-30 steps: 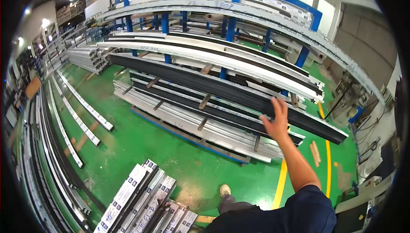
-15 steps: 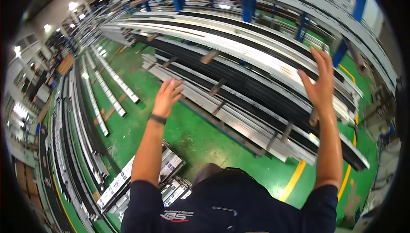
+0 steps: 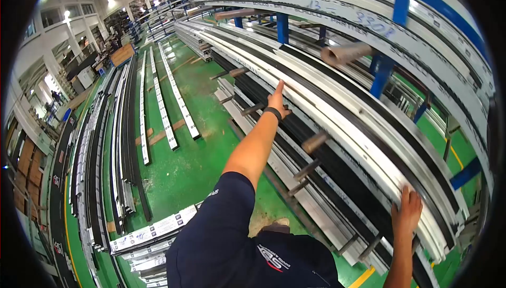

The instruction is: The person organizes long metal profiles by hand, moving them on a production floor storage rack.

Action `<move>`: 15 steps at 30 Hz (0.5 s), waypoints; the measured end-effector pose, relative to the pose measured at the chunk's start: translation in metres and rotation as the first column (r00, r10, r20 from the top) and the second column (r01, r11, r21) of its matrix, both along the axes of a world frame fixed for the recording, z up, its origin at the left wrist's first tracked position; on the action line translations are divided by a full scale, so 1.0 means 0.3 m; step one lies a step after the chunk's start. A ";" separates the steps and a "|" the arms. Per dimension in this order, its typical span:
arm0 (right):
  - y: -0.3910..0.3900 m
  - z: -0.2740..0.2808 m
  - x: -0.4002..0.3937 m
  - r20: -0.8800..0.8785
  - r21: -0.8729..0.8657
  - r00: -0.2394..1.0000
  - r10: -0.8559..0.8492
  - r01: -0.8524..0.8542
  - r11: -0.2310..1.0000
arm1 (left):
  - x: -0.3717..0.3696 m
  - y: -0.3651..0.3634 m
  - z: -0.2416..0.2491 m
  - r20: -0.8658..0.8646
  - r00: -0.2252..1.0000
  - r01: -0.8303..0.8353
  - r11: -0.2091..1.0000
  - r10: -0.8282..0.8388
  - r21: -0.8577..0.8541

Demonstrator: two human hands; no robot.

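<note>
Long white profiles lie on the rack beside black ones. My left hand is at their near edge, its index finger stretched along a white profile and the other fingers partly curled beneath. Farther right, toward the profiles' near ends, my right hand lies against the outer white profile with its fingers bent over the edge. Whether either hand grips a profile is hard to tell.
Rusty round bars stick out from the rack. Higher up, a blue frame and another bar carry wrapped profiles. Bundles of profiles and separate strips lie on the green floor at left. Wrapped bundles sit near my body.
Both hands have come down from the air onto the white profiles, the right one lower and toward their near ends. The view has turned, and the rack appears closer.
</note>
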State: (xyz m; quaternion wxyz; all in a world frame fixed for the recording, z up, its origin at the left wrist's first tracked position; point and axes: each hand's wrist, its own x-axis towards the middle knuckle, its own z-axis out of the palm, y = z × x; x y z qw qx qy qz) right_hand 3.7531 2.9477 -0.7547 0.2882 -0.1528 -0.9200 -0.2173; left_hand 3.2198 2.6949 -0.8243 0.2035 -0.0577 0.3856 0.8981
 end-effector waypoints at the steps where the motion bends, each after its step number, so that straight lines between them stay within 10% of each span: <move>1: 0.002 -0.012 0.040 0.004 -0.039 0.999 -0.052 0.052 0.998 | -0.025 0.024 -0.030 -0.031 0.995 0.093 0.993 -0.091 0.076; 6: -0.018 -0.063 0.178 0.048 -0.101 0.995 -0.092 0.097 0.990 | 0.121 0.099 0.001 0.087 0.976 -0.203 0.978 0.197 0.055; 8: 0.006 -0.055 0.301 0.120 -0.213 0.985 -0.127 0.150 0.965 | 0.006 0.236 -0.185 -0.038 0.994 -0.075 0.896 0.102 0.438; 10: 0.043 0.070 0.206 0.112 0.127 0.993 0.039 -0.054 0.990 | 0.110 0.255 -0.088 -0.039 0.826 -0.563 0.826 0.563 0.004; 15: 0.041 0.019 0.341 0.093 -0.062 0.995 -0.039 0.045 0.997 | 0.222 0.323 -0.045 -0.095 0.985 -0.157 0.982 0.147 -0.106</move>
